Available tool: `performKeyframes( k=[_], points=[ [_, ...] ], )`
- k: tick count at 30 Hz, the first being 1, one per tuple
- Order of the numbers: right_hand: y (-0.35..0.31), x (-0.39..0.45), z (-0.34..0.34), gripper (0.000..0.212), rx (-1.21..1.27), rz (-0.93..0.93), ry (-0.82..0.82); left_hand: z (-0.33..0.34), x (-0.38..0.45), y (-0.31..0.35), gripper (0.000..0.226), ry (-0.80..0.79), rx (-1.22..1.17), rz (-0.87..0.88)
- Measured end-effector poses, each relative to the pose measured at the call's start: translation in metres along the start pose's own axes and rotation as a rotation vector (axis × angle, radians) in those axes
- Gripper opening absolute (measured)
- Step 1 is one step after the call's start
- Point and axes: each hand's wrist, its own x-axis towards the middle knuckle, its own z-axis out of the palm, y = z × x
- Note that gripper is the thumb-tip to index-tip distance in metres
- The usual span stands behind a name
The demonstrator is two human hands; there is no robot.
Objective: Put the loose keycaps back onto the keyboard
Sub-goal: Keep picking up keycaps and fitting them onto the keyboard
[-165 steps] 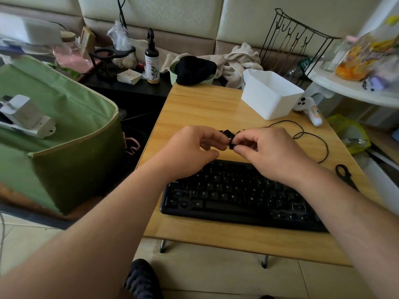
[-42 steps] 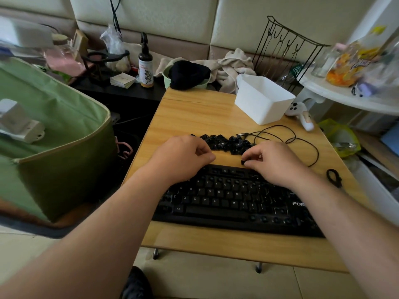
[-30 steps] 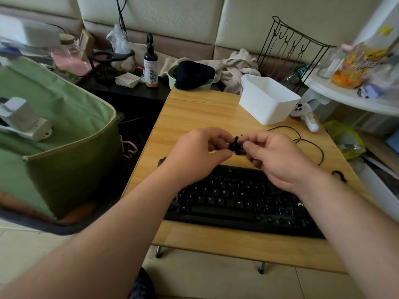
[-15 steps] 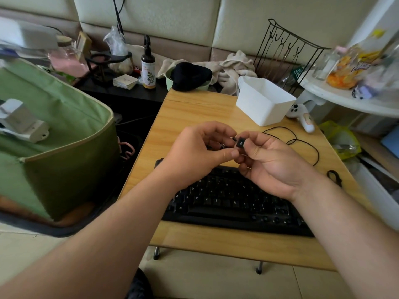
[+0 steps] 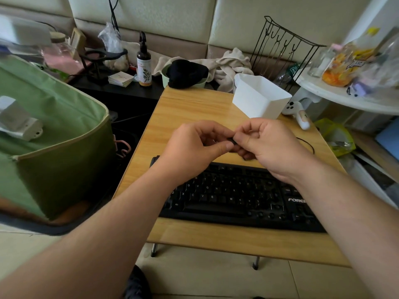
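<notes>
A black keyboard (image 5: 235,197) lies near the front edge of the small wooden table (image 5: 190,108). Above its top row, my left hand (image 5: 194,149) and my right hand (image 5: 265,143) meet fingertip to fingertip and pinch one small black keycap (image 5: 232,140) between them. Only a sliver of the keycap shows. The pile of loose keycaps behind the keyboard is hidden by my hands. Several empty key sockets show on the keyboard's right part.
A white plastic bin (image 5: 260,99) stands at the table's back right, with a white controller (image 5: 299,114) beside it. A black cable (image 5: 307,144) loops right of my right hand. A green fabric bag (image 5: 47,130) fills the left. A black wire rack (image 5: 280,46) stands behind.
Since 1.4 s ago both hands lifted from the keyboard's top row and came together with a keycap. In the last half second they stayed joined, fingers closing further over the keycap.
</notes>
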Motion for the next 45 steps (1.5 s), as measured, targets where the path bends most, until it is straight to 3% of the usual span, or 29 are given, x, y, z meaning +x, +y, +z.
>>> performKeyframes(
  k=[3,9,14,23,28,45],
  points=[
    [-0.007,0.000,-0.002,0.014,-0.138,-0.064,0.028,0.002,0.001,0.001,0.015,0.038,0.004,-0.016],
    [-0.018,-0.004,-0.014,0.010,-0.304,-0.081,-0.066,0.008,0.000,0.001,0.015,0.122,0.147,0.028],
    [-0.008,-0.003,-0.024,0.013,-0.323,-0.109,-0.033,0.012,0.001,0.000,0.023,0.080,0.053,0.017],
    [0.024,-0.007,-0.030,0.015,-0.301,-0.115,0.003,0.015,-0.002,-0.001,0.046,-0.040,0.182,0.014],
    [0.054,-0.014,-0.039,0.017,-0.715,0.003,-0.040,0.017,-0.004,-0.003,0.038,-0.133,0.536,-0.016],
    [0.057,-0.022,-0.021,0.006,-0.852,-0.032,0.053,0.025,0.000,-0.012,0.024,-0.183,0.673,-0.080]
  ],
)
